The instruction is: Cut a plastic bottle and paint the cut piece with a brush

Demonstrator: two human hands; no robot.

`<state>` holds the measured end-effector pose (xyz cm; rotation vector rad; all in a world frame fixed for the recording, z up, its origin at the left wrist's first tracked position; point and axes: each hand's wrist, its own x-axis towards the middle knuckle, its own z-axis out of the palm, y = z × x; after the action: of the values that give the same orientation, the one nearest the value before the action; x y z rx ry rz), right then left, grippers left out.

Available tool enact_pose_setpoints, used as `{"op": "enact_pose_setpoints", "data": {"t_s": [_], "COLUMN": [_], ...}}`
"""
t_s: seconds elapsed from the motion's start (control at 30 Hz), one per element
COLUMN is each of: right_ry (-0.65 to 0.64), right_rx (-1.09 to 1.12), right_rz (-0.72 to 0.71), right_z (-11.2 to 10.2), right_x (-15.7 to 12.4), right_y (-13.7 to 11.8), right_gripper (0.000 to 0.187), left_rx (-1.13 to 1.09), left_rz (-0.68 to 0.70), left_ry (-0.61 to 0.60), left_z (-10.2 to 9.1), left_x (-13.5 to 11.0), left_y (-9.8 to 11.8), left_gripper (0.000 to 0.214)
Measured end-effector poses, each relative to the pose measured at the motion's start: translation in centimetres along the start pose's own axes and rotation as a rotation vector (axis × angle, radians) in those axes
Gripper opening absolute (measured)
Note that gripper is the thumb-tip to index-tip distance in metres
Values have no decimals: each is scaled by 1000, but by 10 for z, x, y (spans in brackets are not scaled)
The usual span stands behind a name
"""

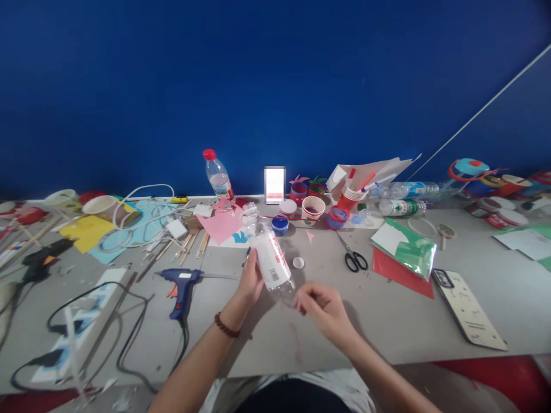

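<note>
The person's left hand grips a clear plastic bottle with a white label and red print. The bottle is tilted over the near middle of the table, its neck pointing far and left, its base near and right. A dark red bracelet circles the left wrist. The right hand is at the bottle's base with its fingers bent inward; whether they pinch anything, one cannot tell.

A small white cap lies just right of the bottle, and black-handled scissors lie farther right. Beyond the bottle are a tub of blue paint and a paper cup. To the left lies a blue glue gun, with a white power strip farther left. Pink paper lies far left of the bottle, in front of an upright bottle with a red cap. On the right, a green packet overlaps red paper, and a phone lies near them.
</note>
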<state>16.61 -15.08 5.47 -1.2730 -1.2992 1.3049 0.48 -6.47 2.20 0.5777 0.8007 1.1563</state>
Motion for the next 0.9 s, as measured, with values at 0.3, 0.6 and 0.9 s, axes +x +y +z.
{"op": "enact_pose_setpoints", "data": {"t_s": [0.3, 0.6, 0.9], "right_ry": [183, 141, 256], "right_rx": [-206, -142, -135], "right_rz": [-270, -301, -351], "right_z": [6, 21, 21], "right_x": [47, 46, 47], "right_y": [-1, 26, 30], "right_gripper": [65, 62, 48], "left_rx": [5, 126, 371], "left_rz": [-58, 54, 121], "left_ry": [-18, -98, -36], "left_z": [1, -6, 0], "left_x": [-1, -2, -12], "left_y": [-7, -9, -8], "left_gripper": [78, 73, 83]}}
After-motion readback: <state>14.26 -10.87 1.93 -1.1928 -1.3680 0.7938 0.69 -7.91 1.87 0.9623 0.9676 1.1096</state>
